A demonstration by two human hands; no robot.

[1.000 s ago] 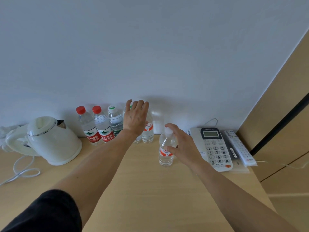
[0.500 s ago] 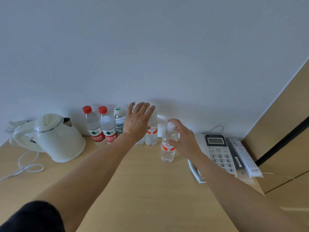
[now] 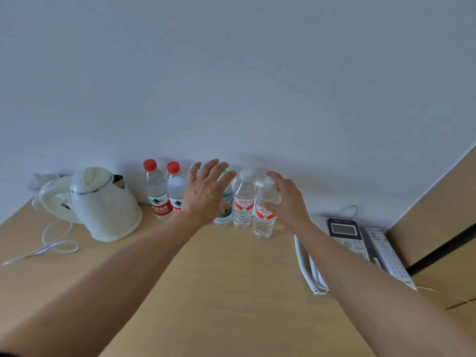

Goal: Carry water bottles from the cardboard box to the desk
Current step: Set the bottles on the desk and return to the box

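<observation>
Several water bottles stand in a row against the wall on the wooden desk (image 3: 219,279): two red-capped bottles (image 3: 157,191), a green-label bottle (image 3: 224,204) partly hidden behind my left hand, and a white-capped orange-label bottle (image 3: 243,202). My right hand (image 3: 288,202) grips another white-capped bottle (image 3: 264,220) at the row's right end, thumb across its label; the bottle stands on the desk. My left hand (image 3: 206,194) hovers with fingers spread in front of the middle bottles and holds nothing. The cardboard box is out of view.
A white electric kettle (image 3: 103,204) with a loose cord (image 3: 51,243) sits at the left. A desk phone (image 3: 345,233) and a remote (image 3: 386,253) lie at the right, beside a wooden panel (image 3: 438,202). The wall runs right behind the bottles.
My right hand has moved the white-capped bottle back toward the wall, into line with the row. My left hand stays open over the middle bottles.
</observation>
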